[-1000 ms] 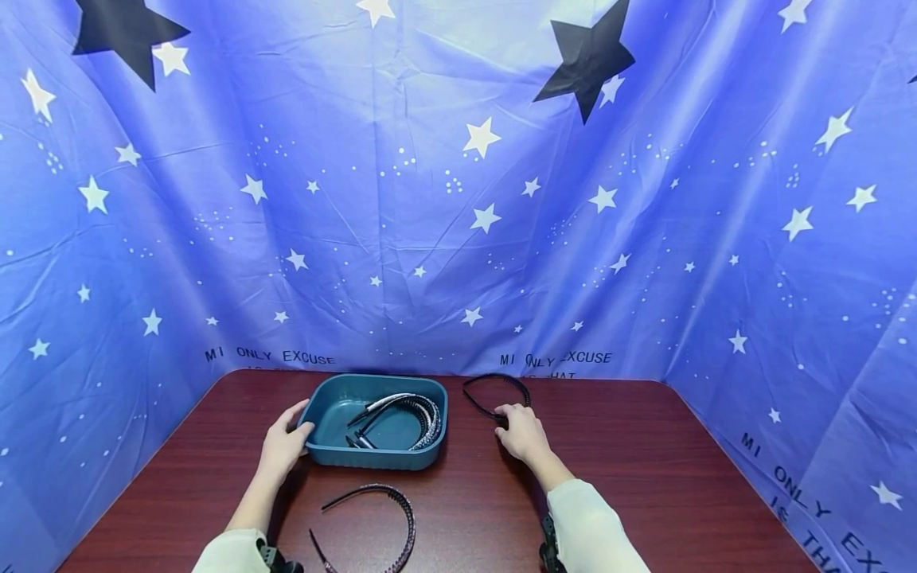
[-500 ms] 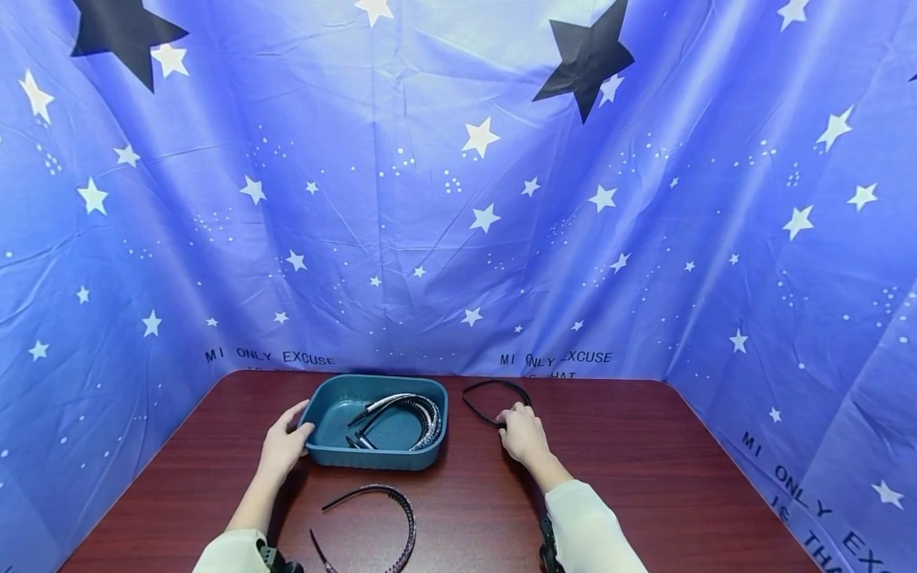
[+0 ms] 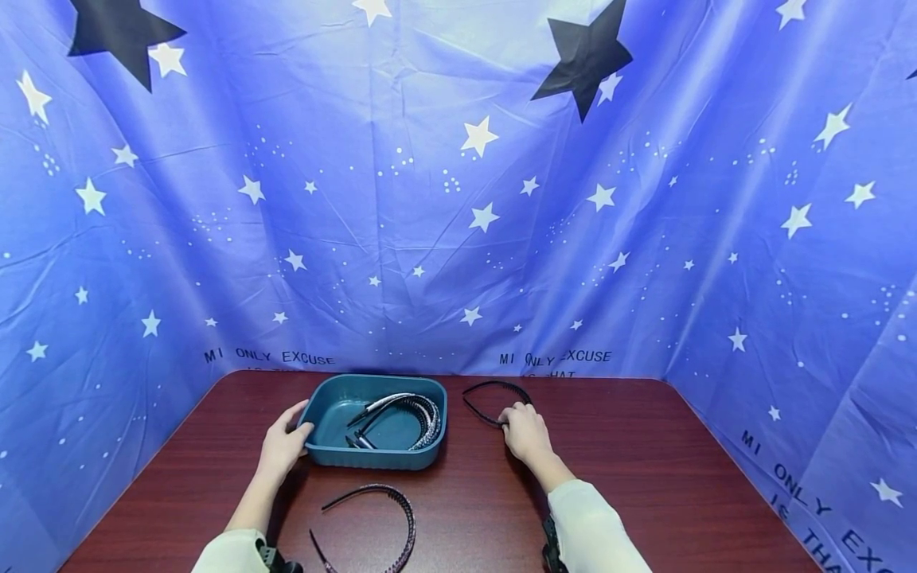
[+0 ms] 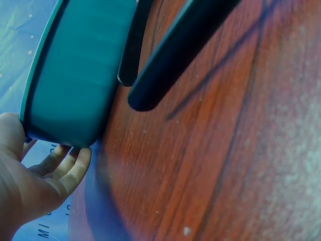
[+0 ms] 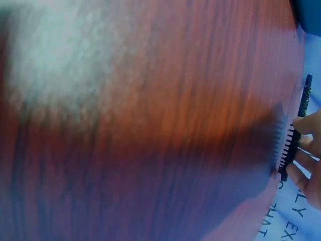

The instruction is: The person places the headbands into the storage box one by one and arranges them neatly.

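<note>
My left hand point(image 3: 281, 452) holds the left end of a teal plastic bin point(image 3: 368, 458), thumb at the rim and fingers against the outer wall, as the left wrist view shows. Several headbands point(image 3: 432, 415) lie nested in the bin's right half, some silvery and some black. Right of the bin, my right hand point(image 3: 526, 436) pinches a black toothed headband point(image 3: 489, 383) by its near right side. In the right wrist view this headband point(image 5: 305, 98) is seen edge-on, its teeth pointing at the table. Another toothed headband point(image 3: 411, 521), dark and glittery, lies in front of the bin.
Everything stands on a reddish-brown wooden table point(image 3: 645, 477) with rounded far corners. A blue curtain point(image 3: 430, 199) printed with stars hangs right behind it and along both sides. Each wrist wears a black camera mount.
My right hand has shifted slightly toward me and to the right, and the headband it pinches sits a little lower in view. The left hand and the bin stay put.
</note>
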`<state>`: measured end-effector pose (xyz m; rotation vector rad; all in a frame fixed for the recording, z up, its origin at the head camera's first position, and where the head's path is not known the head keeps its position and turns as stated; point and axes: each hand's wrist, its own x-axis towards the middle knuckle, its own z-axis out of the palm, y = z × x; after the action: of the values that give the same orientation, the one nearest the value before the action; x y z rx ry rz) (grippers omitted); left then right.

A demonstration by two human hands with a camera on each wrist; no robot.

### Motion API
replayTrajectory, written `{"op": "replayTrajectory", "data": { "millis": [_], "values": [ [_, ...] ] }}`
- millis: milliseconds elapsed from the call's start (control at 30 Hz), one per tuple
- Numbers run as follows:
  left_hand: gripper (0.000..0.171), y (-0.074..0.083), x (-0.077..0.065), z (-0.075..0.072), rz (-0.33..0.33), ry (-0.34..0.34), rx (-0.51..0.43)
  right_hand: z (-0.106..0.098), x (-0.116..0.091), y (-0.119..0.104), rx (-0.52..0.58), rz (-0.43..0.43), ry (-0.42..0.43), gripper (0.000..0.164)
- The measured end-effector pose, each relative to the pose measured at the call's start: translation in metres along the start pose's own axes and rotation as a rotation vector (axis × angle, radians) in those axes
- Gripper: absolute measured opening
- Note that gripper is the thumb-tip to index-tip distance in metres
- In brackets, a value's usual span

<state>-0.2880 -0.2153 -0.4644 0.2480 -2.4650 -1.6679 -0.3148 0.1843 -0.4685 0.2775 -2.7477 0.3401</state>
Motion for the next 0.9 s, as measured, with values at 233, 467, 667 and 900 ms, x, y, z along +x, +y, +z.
{"op": "replayTrajectory", "data": {
  "millis": [233, 467, 667, 900],
  "values": [
    [0.050, 0.000, 0.000, 0.000, 0.002, 0.001, 0.007, -0.004, 0.000, 0.005, -0.025, -0.055, 0.034, 0.007],
    [0.051, 0.001, 0.001, -0.001, 0.004, 0.003, 0.014, -0.008, 0.000, 0.008, -0.037, -0.079, 0.033, 0.008],
    [0.050, 0.001, 0.000, 0.000, 0.005, 0.007, 0.013, -0.013, -0.001, 0.010, -0.040, -0.098, 0.055, 0.007],
    [0.050, 0.000, 0.000, 0.000, -0.004, 0.006, 0.007, -0.017, -0.003, 0.012, -0.050, -0.134, 0.077, 0.007]
  ]
}}
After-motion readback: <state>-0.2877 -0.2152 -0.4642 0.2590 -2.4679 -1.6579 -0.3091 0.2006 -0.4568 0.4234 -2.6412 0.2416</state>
